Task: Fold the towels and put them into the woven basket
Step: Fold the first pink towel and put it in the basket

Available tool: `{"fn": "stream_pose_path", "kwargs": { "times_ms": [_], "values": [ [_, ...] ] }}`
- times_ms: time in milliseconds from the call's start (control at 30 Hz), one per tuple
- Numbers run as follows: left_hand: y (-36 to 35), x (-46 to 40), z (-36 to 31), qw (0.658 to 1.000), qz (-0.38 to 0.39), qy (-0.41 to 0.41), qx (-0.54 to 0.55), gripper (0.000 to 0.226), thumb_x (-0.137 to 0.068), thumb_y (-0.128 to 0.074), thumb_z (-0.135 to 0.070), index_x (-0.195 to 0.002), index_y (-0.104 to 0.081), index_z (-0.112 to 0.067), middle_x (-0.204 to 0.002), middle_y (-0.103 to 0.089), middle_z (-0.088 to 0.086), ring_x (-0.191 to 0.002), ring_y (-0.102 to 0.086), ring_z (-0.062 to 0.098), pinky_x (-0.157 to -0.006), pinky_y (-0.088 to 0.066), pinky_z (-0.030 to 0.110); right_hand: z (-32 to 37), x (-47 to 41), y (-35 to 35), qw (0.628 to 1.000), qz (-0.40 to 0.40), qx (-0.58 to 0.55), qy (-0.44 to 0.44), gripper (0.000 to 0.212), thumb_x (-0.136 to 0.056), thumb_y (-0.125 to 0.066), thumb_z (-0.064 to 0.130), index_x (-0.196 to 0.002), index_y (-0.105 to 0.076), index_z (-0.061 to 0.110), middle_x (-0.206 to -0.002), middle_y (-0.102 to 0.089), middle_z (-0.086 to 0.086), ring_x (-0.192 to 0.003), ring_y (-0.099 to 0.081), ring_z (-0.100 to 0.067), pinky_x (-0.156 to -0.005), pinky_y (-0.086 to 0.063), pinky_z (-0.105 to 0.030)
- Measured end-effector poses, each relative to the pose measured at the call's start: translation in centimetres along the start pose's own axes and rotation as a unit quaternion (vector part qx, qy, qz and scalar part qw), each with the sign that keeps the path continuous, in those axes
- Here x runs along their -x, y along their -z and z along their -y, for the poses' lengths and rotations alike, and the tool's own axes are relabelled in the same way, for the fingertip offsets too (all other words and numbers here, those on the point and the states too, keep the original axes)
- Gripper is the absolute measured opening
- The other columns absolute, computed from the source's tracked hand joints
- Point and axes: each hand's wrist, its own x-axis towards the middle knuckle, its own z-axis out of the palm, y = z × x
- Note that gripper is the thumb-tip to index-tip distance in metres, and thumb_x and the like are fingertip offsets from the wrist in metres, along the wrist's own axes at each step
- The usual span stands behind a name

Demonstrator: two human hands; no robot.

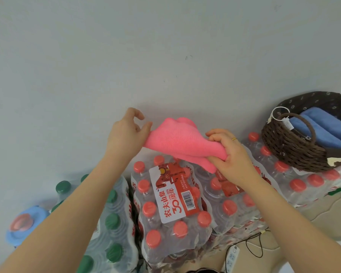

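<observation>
Holding a pink towel [177,142] in the air, a person works above shrink-wrapped packs of red-capped bottles [171,201]. The right hand [230,154] has its fingers curled tight around one bunched end of the towel, while the left hand [126,133] touches the other end with thumb and loosely bent fingers; whether it truly pinches the cloth cannot be told. Lifting the towel off the lumpy bottle tops probably lets the cloth hang free so an edge can be found for folding; it looks crumpled, not yet folded.

To the right of the towel, a dark woven basket [291,152] sits on more red-capped packs, with blue towels [319,131] already lying inside. Its arched handle [303,123] crosses the near side of the opening and may need avoiding. Left of the towel stand green-capped bottles [110,219]. A plain wall [165,46] rises just behind.
</observation>
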Motion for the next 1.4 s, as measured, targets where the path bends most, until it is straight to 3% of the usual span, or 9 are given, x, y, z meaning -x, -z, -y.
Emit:
{"fn": "stream_pose_path", "kwargs": {
  "times_ms": [133, 267, 400, 500, 767, 900, 1000, 1167, 1400],
  "values": [
    [-0.6, 0.7, 0.1, 0.967, 0.007, -0.248, 0.050, 0.047, -0.092, -0.044, -0.043, -0.124, -0.047, -0.010, -0.119, -0.053, 0.010, -0.109, -0.046, 0.019, -0.097, -0.036, 0.031, 0.9, -0.4, 1.0, 0.998, 0.022, -0.053, -0.033, 0.027, -0.069, -0.066, 0.020, -0.090, -0.054, 0.032, -0.097, -0.055, 0.021, -0.090, -0.052, 0.015, -0.077, -0.037, 0.000],
    [-1.3, 1.0, -0.2, 0.884, 0.181, -0.427, -0.058, 0.082, -0.068, -0.053, -0.071, -0.129, -0.041, -0.019, -0.140, -0.046, 0.005, -0.128, -0.039, 0.017, -0.109, -0.027, 0.033, 1.6, -0.5, 1.9, 0.991, 0.055, -0.100, -0.072, 0.031, -0.065, -0.069, 0.031, -0.089, -0.053, 0.043, -0.093, -0.061, 0.019, -0.084, -0.057, 0.008, -0.071, -0.043, -0.005],
    [-1.3, 0.7, -0.1, 0.912, 0.295, -0.284, -0.032, 0.076, -0.057, -0.054, -0.058, -0.126, -0.045, -0.027, -0.120, -0.058, -0.008, -0.103, -0.058, 0.011, -0.088, -0.048, 0.025, 1.1, -0.2, 3.0, 0.968, 0.061, -0.216, -0.115, 0.032, -0.054, -0.071, 0.039, -0.085, -0.065, 0.045, -0.100, -0.066, 0.023, -0.095, -0.061, 0.000, -0.079, -0.050, -0.016],
    [-1.2, 0.8, 0.2, 0.907, 0.357, -0.121, 0.185, 0.056, -0.051, -0.072, -0.037, -0.103, -0.052, -0.032, -0.099, -0.062, -0.014, -0.085, -0.064, 0.004, -0.071, -0.054, 0.017, 0.2, 0.1, 3.7, 0.944, 0.092, -0.275, -0.155, 0.039, -0.049, -0.075, 0.036, -0.086, -0.065, 0.046, -0.090, -0.065, 0.023, -0.085, -0.061, -0.003, -0.074, -0.052, -0.024],
    [-5.5, 2.4, -0.6, 0.647, 0.510, 0.155, 0.545, 0.067, -0.060, -0.082, -0.032, -0.112, -0.049, -0.005, -0.079, -0.064, 0.013, -0.074, -0.066, 0.023, -0.067, -0.057, 0.029, -1.0, 0.7, 5.0, 0.857, 0.110, -0.431, -0.259, 0.049, -0.064, -0.065, 0.004, -0.104, -0.050, 0.029, -0.098, -0.052, -0.002, -0.069, -0.063, -0.006, -0.053, -0.053, -0.021],
    [-7.4, 2.2, -3.0, 0.681, 0.410, 0.207, 0.570, 0.052, -0.065, -0.051, -0.006, -0.116, -0.041, -0.009, -0.085, -0.051, 0.009, -0.060, -0.058, 0.015, -0.052, -0.051, 0.023, -1.5, 1.1, 7.2, 0.868, 0.142, -0.369, -0.299, 0.053, -0.069, -0.057, -0.005, -0.102, -0.041, 0.033, -0.089, -0.046, -0.004, -0.064, -0.056, -0.009, -0.048, -0.048, -0.023],
    [-8.2, 1.7, -5.4, 0.687, 0.422, 0.190, 0.560, 0.061, -0.050, -0.073, -0.016, -0.106, -0.051, -0.013, -0.083, -0.055, 0.003, -0.060, -0.055, 0.011, -0.047, -0.044, 0.022, -1.9, 0.8, 8.8, 0.917, 0.122, -0.243, -0.291, 0.047, -0.060, -0.052, 0.005, -0.099, -0.044, 0.031, -0.091, -0.044, -0.005, -0.068, -0.049, -0.015, -0.054, -0.038, -0.030],
    [-10.3, 0.1, -10.7, 0.778, 0.362, 0.196, 0.475, 0.048, -0.083, -0.062, -0.013, -0.126, -0.047, -0.001, -0.099, -0.065, 0.009, -0.081, -0.065, 0.017, -0.068, -0.058, 0.028, -2.7, 0.5, 12.7, 0.948, 0.055, -0.146, -0.277, 0.040, -0.080, -0.052, -0.006, -0.108, -0.046, 0.021, -0.094, -0.047, 0.000, -0.074, -0.048, -0.012, -0.053, -0.043, -0.017],
    [-13.7, -3.8, -19.3, 0.792, 0.436, 0.074, 0.422, 0.032, -0.088, -0.055, -0.009, -0.119, -0.052, 0.001, -0.101, -0.065, 0.006, -0.092, -0.062, 0.016, -0.087, -0.052, 0.028, -6.2, 1.8, 21.6, 0.937, -0.036, -0.165, -0.305, 0.023, -0.084, -0.061, 0.004, -0.098, -0.062, 0.023, -0.099, -0.064, -0.003, -0.088, -0.062, -0.012, -0.084, -0.048, -0.030]
  ]
}}
